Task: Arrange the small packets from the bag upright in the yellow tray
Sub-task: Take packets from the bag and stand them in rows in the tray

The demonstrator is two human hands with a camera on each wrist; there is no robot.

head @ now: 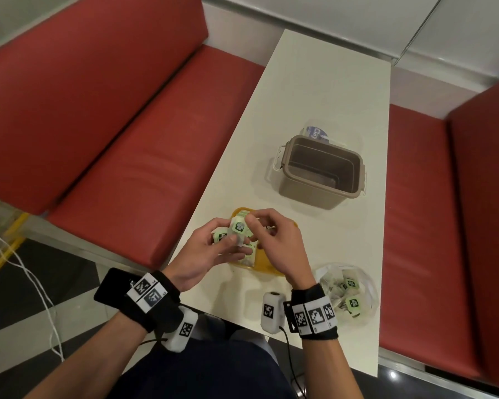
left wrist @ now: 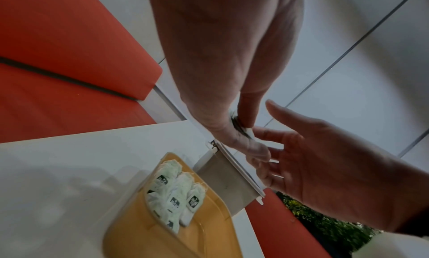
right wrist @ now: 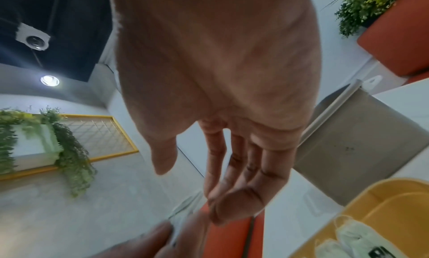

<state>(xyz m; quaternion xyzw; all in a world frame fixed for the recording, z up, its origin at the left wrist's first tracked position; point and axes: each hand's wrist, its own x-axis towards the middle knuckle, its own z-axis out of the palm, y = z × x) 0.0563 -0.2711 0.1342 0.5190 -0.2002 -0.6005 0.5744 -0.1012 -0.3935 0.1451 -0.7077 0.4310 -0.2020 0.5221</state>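
Packet (head: pixel 239 226) between both hands, above tray (head: pixel 264 264)

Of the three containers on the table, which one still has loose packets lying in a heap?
The clear bag, beside the right hand. The yellow tray holds packets set in a row, and the grey bin shows none.

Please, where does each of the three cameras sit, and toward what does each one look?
Head: above, looking down at table, both hands over yellow tray, forearms showing.
Left wrist: under left hand, looking along it; right hand shows.
Right wrist: under right hand, looking up toward ceiling.
All share the tray and grey container.
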